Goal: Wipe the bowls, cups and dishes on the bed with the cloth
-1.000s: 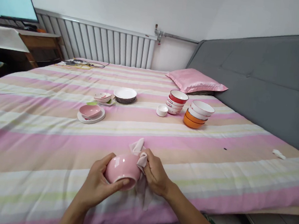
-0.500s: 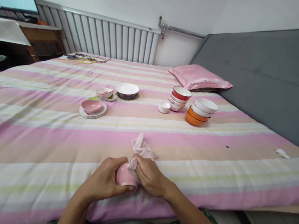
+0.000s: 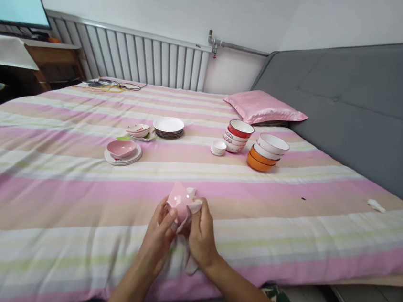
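A glossy pink bowl is held up over the front part of the bed, its outer side facing me. My left hand grips it from the left, thumb against its surface. My right hand is closed on a pale pink cloth and presses it to the bowl's right side. Part of the cloth hangs below between the hands. Another pink bowl, similar in colour, sits on a small stack of white plates to the left.
Farther back are white-topped dark plates, small patterned dishes, little white dishes, red-and-white bowls and orange and white bowls. A pink pillow lies by the grey headboard. Cables lie at the far left.
The bowl has been raised away from me and turned, so its pointed outer side shows. Both hands moved with it, the left shifting right. The view has tilted up slightly.
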The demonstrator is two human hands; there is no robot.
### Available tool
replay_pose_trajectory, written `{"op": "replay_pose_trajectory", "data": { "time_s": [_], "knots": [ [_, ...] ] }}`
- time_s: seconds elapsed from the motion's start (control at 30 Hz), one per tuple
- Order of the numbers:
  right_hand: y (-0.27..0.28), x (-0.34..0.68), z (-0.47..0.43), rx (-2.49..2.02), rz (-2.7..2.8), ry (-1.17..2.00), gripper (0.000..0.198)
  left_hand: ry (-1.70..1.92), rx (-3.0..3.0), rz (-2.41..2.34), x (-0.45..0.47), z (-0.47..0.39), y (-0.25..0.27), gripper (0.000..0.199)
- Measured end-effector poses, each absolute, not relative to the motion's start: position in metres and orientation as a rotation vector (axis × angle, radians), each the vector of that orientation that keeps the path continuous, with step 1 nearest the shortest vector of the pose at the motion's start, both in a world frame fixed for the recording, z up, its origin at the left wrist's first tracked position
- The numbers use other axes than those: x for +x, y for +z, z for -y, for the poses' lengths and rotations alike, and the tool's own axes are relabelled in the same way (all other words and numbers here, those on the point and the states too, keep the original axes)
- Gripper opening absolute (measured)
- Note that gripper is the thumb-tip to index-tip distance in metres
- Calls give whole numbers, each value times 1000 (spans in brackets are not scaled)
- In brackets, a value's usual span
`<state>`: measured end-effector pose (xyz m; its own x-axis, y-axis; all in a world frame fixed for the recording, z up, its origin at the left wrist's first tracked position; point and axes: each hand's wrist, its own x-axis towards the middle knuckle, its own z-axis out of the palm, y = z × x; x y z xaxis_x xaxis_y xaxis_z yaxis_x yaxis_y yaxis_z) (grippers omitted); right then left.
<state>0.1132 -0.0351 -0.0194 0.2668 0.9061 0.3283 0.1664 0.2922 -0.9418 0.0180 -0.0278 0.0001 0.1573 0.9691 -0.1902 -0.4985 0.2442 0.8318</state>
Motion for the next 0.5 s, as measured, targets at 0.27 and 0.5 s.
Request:
{"op": "replay_pose_trajectory", "data": {
  "time_s": [0.27,0.5],
  "knots": [
    [-25,108,44,-1062,1732,264,14,1128,283,-701,6,25,11,20],
    [-21,107,44,-1046,1689,443,14,1318,627,-741,4,27,0,46]
  ]
}}
